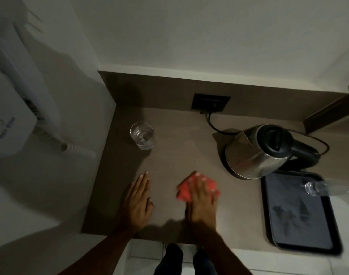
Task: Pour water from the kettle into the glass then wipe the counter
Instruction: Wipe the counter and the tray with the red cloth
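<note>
Two hands rest on the counter point(169, 147) near its front edge. Left hand point(137, 201) lies flat, fingers straight and together, holding nothing. Right hand point(202, 201) presses palm-down on a red cloth point(184, 190), fingers spread over it; the cloth is blurred. Toward the front right corner sits a dark tray point(300, 213) with wet patches on it; a clear bottle point(315, 187) lies over its far right edge. Behind the tray stands a steel kettle point(255, 153) with a black lid, handle pointing right, its cord point(214, 124) running to a wall socket point(210, 103) at the back edge. Toward the back left corner stands a glass point(143, 134) holding water, well apart from both hands.
</note>
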{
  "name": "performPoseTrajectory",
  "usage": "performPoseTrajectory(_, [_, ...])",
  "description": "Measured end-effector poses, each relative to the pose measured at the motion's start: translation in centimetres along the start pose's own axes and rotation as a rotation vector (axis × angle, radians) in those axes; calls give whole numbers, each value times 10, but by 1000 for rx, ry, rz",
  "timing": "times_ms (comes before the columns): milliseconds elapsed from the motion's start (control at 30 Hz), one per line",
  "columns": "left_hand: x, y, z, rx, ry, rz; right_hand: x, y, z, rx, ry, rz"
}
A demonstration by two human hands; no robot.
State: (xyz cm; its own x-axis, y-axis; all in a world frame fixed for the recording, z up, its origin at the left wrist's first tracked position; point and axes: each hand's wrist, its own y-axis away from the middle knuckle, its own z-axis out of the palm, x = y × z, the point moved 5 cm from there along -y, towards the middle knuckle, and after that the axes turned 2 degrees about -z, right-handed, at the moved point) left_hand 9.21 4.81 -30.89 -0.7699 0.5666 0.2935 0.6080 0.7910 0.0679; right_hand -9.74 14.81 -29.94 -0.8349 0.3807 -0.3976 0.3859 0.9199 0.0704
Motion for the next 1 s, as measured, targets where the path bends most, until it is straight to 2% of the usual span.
performPoseTrajectory(67, [0, 1, -1, -9, 1, 4, 3, 46, 9, -112, 64, -296])
performPoseTrajectory(167, [-1, -1, -1, -25, -65, -24, 67, 81, -11, -140, 146, -467])
performPoseTrajectory(267, [3, -2, -4, -55, -52, -37, 87, 36, -29, -83, 175, -340])
performPoseTrajectory(367, [3, -1, -4, -44, 0, -12, 38, -36, -20, 22, 96, -154])
performPoseTrajectory(467, [-2, 2, 0, 10, 55, 32, -16, -83, -1, -24, 67, -62])
performPoseTrajectory(533, [-5, 3, 4, 14, 65, 53, -34, -76, 17, -43, 89, -142])
performPoseTrajectory(633, [-4, 2, 1, 23, 64, 44, -40, -7, 34, -78, 110, -446])
performPoseTrajectory(700, [0, 1, -4, 14, 46, 15, -12, 40, 28, -53, 170, -579])
performPoseTrajectory(767, [3, 0, -8, 11, 8, 0, 28, 59, 9, -24, 196, -626])
performPoseTrajectory(833, [5, 0, -11, -20, -17, -31, 69, 52, -18, -18, 253, -549])
performPoseTrajectory(933, [7, -1, -13, -20, -23, -31, 102, 34, -39, 19, 241, -124])
performPoseTrajectory(1000, [7, -1, -14, -31, -22, -29, 83, 43, -34, 84, 180, 90])
